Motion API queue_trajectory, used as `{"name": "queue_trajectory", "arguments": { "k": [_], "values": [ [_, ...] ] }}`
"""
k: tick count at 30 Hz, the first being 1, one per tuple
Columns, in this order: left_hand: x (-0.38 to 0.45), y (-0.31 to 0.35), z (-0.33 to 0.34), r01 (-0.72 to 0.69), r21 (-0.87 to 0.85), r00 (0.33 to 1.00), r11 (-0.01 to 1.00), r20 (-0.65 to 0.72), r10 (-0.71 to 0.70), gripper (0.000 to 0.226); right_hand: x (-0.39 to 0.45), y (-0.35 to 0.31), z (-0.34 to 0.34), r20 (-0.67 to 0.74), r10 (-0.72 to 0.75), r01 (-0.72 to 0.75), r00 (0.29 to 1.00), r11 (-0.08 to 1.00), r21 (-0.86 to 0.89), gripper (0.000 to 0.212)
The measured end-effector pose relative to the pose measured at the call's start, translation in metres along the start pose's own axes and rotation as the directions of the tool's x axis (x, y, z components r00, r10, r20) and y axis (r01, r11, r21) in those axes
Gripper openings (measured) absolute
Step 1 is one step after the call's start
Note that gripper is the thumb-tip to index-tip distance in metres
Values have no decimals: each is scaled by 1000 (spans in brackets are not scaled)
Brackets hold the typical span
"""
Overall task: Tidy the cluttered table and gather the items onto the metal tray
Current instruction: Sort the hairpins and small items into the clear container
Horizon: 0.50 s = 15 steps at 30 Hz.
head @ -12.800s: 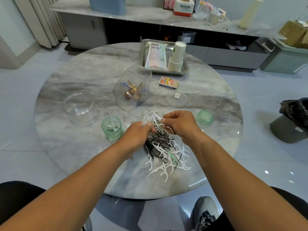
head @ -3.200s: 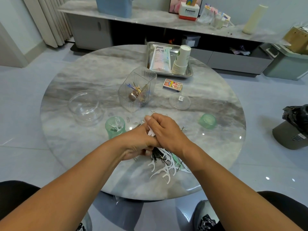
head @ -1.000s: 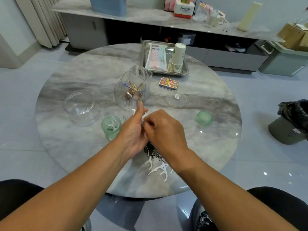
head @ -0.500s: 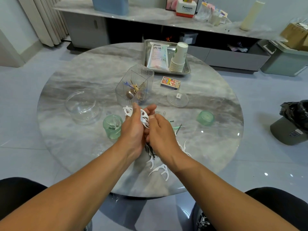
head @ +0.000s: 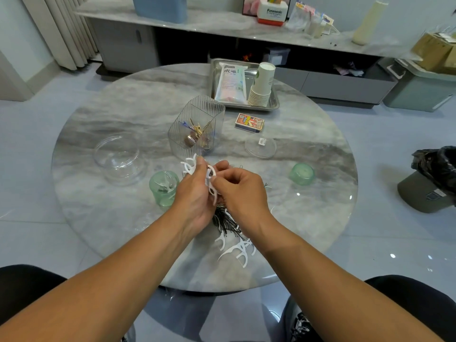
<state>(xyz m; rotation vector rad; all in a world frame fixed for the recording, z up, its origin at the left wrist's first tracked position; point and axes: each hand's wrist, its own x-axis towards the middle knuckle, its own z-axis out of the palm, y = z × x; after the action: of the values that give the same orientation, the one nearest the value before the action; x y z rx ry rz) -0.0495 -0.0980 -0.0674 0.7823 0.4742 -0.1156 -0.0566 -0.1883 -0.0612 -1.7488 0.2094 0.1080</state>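
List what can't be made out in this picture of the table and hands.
- Head view: how many floss picks the left hand holds; its fingers and the right hand cover the bunch.
- Head view: the middle of the black pin pile, hidden under both hands.
- Head view: the sticker on the clear lid, too small to read.
- Head view: contents of the ribbed clear box, blurred by its walls.

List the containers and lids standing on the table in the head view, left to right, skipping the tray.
Clear round bowl → green jar → ribbed clear box → clear flat lid → green lid.
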Motion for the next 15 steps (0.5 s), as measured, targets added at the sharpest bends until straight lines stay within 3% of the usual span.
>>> {"name": "queue_trajectory", "arguments": {
  "k": [4,6,9,12,15],
  "values": [
    [2,8,-1,20,-179,1000,984,14,-17,22,0,-6,-5,-161,-40,41,986,999,3,7],
    [1,6,0,-3,-117,1000,993,4,4,22,-1,-9,-8,-207,-149,113,967,978,-176,10],
    [-5,-1,2,37,17,998,999,55,-38,35,-7,-4,-6,-101,-414,287,905,766,-575,11],
    [-9,-1,2,145,-2,986,989,82,-144,38,-10,5,2,68,-569,453,819,569,-686,17],
    [-4,6,-1,132,-113,991,985,32,-129,27,-9,7,2,66,-560,482,826,641,-597,16]
  ]
}}
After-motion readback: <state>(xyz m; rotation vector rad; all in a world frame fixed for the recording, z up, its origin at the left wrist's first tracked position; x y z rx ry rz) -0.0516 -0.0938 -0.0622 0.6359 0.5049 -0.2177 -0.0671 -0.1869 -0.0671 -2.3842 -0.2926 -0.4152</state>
